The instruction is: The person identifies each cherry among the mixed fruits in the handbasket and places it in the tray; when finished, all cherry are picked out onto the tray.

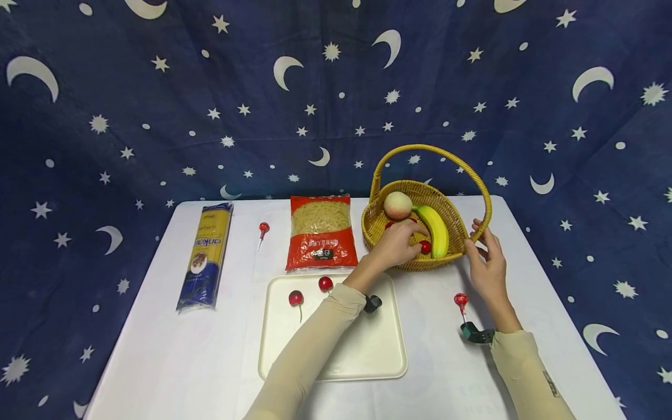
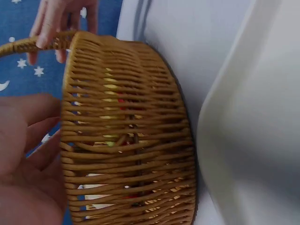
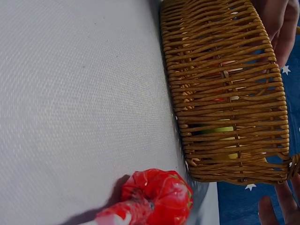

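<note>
A wicker basket (image 1: 436,265) with a tall arched handle (image 1: 420,147) stands at the back right of the table. Inside it lie a peach (image 1: 398,205), a banana (image 1: 434,230) and several cherries (image 1: 426,247). My left hand (image 1: 398,244) reaches over the front rim, fingers spread down among the cherries. One cherry lies by its thumb; the tips are partly hidden. With thumb and fingers, my right hand (image 1: 488,265) grips the handle's right base. In the left wrist view the basket wall (image 2: 126,126) hides the fruit partly.
A cream tray (image 1: 367,373) holds two cherries (image 1: 296,298) under my left forearm. Behind it lies a red pasta bag (image 1: 321,233). Farther left are a lollipop (image 1: 263,227) and a spaghetti packet (image 1: 206,256). Another lollipop (image 1: 461,300) lies near my right wrist.
</note>
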The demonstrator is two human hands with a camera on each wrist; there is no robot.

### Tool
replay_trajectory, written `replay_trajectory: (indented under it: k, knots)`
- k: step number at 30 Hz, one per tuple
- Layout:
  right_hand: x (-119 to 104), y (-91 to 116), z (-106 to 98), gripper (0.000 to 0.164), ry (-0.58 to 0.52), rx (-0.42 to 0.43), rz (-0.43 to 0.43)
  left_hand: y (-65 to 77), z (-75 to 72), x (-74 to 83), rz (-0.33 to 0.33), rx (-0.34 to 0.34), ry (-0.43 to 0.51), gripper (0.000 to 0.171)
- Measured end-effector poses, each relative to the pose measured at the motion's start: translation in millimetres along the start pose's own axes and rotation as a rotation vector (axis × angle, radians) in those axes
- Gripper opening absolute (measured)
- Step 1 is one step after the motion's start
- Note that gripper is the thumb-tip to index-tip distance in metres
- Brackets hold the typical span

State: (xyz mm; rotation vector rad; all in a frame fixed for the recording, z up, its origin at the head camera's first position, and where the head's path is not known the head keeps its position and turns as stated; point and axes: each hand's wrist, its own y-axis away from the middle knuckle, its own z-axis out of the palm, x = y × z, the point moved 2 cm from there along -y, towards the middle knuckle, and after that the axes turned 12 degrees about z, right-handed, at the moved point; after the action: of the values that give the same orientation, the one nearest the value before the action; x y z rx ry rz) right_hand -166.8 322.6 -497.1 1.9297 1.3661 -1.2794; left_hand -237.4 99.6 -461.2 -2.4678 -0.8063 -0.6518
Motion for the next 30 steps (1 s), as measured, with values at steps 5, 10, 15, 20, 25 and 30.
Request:
replay_trajectory:
  k: [5, 10, 15, 20, 25, 30]
  knots:
    - [-0.8, -0.7, -1.2, 0.052, -0.003, 0.008, -0.007, -14.8, 8.3, -9.5, -0.053, -0.125, 0.015, 0.034]
    - [-0.2, -1.1, -1.3, 0.051, 0.015, 0.007, 0.013, -24.8, 15.0, -12.9, -0.086, -0.204, 0.032, 0.035]
    - [2.6, -0.6, 0.4, 0.052, -0.014, 0.008, -0.018, -35.0, 21.0, -10.1, -0.075, -0.259, -0.009, 0.036]
    - [2.5, 0.6, 3.7, 0.053, -0.031, -0.003, -0.043, -36.2, 26.8, -9.5, -0.134, -0.286, -0.039, 0.033]
    - [1.9, 0.3, 3.9, 0.051, -0.023, 0.006, -0.039, -36.4, 32.0, -9.0, -0.19, -0.283, -0.041, 0.022]
    - [1.0, 0.2, 2.5, 0.051, -0.013, 0.019, -0.036, -40.8, 35.1, -7.5, -0.191, -0.263, -0.082, 0.015]
